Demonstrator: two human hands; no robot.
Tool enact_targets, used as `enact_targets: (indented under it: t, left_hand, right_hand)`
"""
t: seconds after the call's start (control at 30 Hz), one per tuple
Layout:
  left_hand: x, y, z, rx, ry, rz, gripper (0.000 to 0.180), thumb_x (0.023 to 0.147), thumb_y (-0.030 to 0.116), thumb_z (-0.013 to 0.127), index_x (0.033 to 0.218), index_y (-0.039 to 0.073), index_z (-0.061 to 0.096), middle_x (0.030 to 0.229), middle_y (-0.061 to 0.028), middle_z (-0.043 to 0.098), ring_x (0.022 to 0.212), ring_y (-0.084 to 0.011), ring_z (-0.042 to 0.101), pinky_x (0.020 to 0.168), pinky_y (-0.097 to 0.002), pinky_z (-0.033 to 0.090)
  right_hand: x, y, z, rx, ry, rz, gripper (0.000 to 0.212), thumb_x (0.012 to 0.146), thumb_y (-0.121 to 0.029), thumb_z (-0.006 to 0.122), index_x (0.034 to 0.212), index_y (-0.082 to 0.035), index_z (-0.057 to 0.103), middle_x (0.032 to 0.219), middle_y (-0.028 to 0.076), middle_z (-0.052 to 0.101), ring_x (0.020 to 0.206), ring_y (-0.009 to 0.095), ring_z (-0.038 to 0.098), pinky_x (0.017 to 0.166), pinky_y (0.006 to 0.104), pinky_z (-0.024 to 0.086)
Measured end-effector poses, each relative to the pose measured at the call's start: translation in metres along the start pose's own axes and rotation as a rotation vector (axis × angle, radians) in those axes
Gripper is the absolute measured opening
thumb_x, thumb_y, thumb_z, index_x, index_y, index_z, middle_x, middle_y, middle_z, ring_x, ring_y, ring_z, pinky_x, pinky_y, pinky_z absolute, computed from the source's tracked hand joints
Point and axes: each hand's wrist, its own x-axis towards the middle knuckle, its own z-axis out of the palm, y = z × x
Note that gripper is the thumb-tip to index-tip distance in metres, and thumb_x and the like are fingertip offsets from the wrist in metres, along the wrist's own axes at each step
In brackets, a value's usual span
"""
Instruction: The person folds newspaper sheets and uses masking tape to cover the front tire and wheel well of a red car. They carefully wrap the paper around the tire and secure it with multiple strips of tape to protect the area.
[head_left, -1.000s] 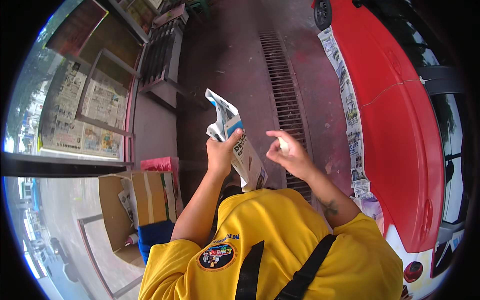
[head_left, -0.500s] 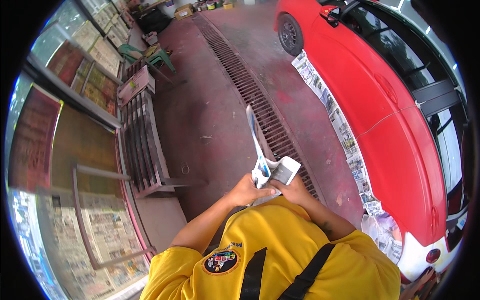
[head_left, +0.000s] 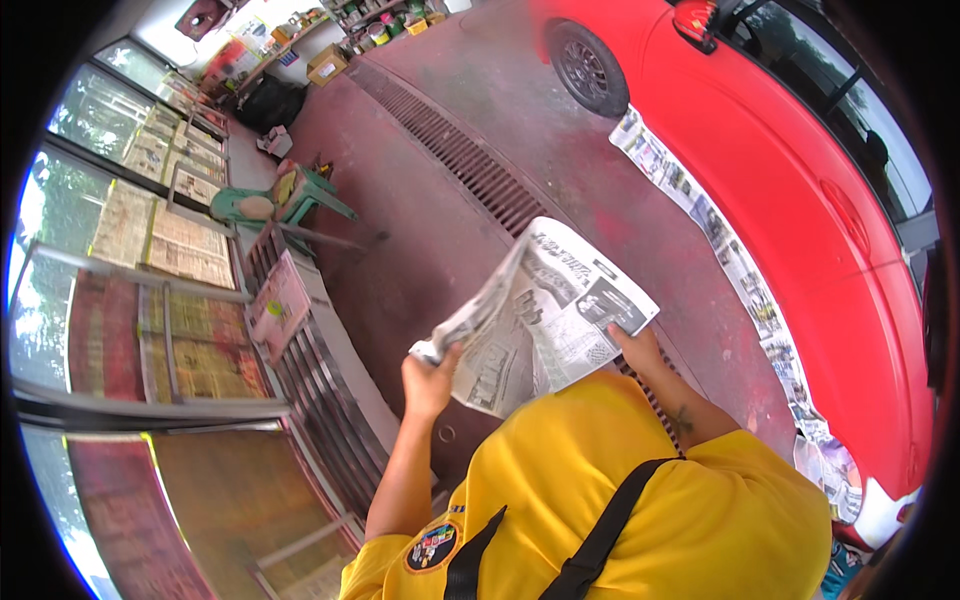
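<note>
A newspaper (head_left: 540, 320) is spread in front of my chest, its printed black-and-white page facing up. My left hand (head_left: 430, 378) grips the bunched left edge, thumb on top. On the opposite side my right hand (head_left: 636, 345) pinches the right edge, with the thumb over the page and the other fingers out of sight beneath. The sheet bends and creases along its middle. To my right stands a red car (head_left: 760, 190), with a strip of newspaper (head_left: 725, 235) running along its lower edge.
A floor grate (head_left: 450, 140) runs away from me. Left stand a slatted metal bench (head_left: 330, 410) with a pinkish board (head_left: 282, 308) on it, a green plastic chair (head_left: 318, 195) and paper-covered windows (head_left: 190, 240). Shelves with cans and a cardboard box (head_left: 328, 66) are at the back.
The folded newspaper has been opened out between my hands, which have moved apart. My view has swung, showing more of the back shelves.
</note>
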Motion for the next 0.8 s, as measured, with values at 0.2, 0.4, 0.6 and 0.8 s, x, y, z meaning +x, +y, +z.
enact_targets:
  t: [0.2, 0.4, 0.6, 0.8]
  left_hand:
    - [0.150, -0.007, -0.078, -0.169, 0.144, -0.074, 0.017, 0.099, 0.006, 0.068, 0.107, -0.007, 0.074, 0.098, -0.0038, 0.075, 0.087, -0.0103, 0.065, 0.078, -0.0284, 0.052]
    - [0.265, -0.139, -0.088, -0.012, 0.181, -0.178, 0.022, 0.103, 0.015, 0.067, 0.113, -0.005, 0.066, 0.100, -0.0093, 0.074, 0.088, -0.0148, 0.066, 0.082, -0.0314, 0.054]
    - [0.468, -0.147, -0.102, 0.370, -0.076, -0.251, 0.046, 0.096, 0.040, 0.075, 0.093, -0.006, 0.075, 0.085, -0.0274, 0.074, 0.089, -0.0396, 0.077, 0.075, -0.0453, 0.056]
    - [0.695, -0.137, -0.106, 0.243, -0.367, -0.407, 0.042, 0.095, 0.036, 0.077, 0.092, -0.006, 0.077, 0.076, -0.0147, 0.076, 0.069, -0.0212, 0.075, 0.062, -0.0371, 0.057]
  right_hand:
    - [0.178, -0.101, 0.087, -0.099, -0.116, -0.315, 0.033, 0.099, -0.018, 0.072, 0.126, 0.000, 0.068, 0.111, 0.013, 0.076, 0.105, 0.025, 0.072, 0.090, 0.0374, 0.054]
    - [0.341, -0.182, 0.167, -0.528, 0.279, -0.332, 0.050, 0.090, -0.038, 0.082, 0.122, -0.001, 0.072, 0.107, 0.022, 0.071, 0.097, 0.043, 0.070, 0.086, 0.0464, 0.055]
    - [0.415, -0.228, 0.174, -0.664, 0.587, -0.344, 0.044, 0.088, -0.040, 0.083, 0.109, -0.002, 0.079, 0.117, 0.028, 0.071, 0.106, 0.045, 0.070, 0.090, 0.0492, 0.054]
    - [0.436, -0.209, 0.191, -0.417, 0.706, -0.051, 0.041, 0.092, -0.031, 0.079, 0.118, 0.000, 0.073, 0.113, 0.025, 0.073, 0.103, 0.042, 0.071, 0.089, 0.0458, 0.055]
